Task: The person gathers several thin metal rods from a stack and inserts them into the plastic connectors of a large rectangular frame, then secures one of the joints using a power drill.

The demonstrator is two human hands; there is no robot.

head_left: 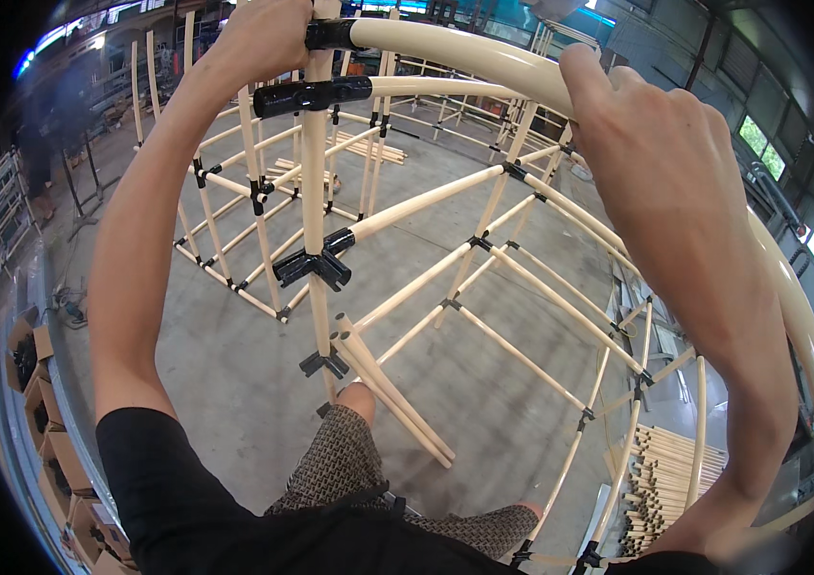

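Observation:
Overhead at the right, my right hand (661, 134) is closed round a long cream pipe (464, 48) that curves across the top of the view. The pipe's left end sits in a black pipe joint (330, 35) beside an upright cream pipe (313, 182). My left hand (268, 38) is closed at that joint, its fingertips partly hidden and the top edge cutting it off. Just below is a second black joint (313, 96) with another crosswise pipe. Farther down the upright, a joint (314, 268) has open sockets facing me.
A frame of cream pipes (522, 268) and black joints surrounds me. Several loose pipes (392, 398) lean by my knee. Stacked pipes (665, 479) lie at the lower right. Cardboard boxes (67, 470) of black parts line the left. Grey concrete floor (225, 374) spreads below.

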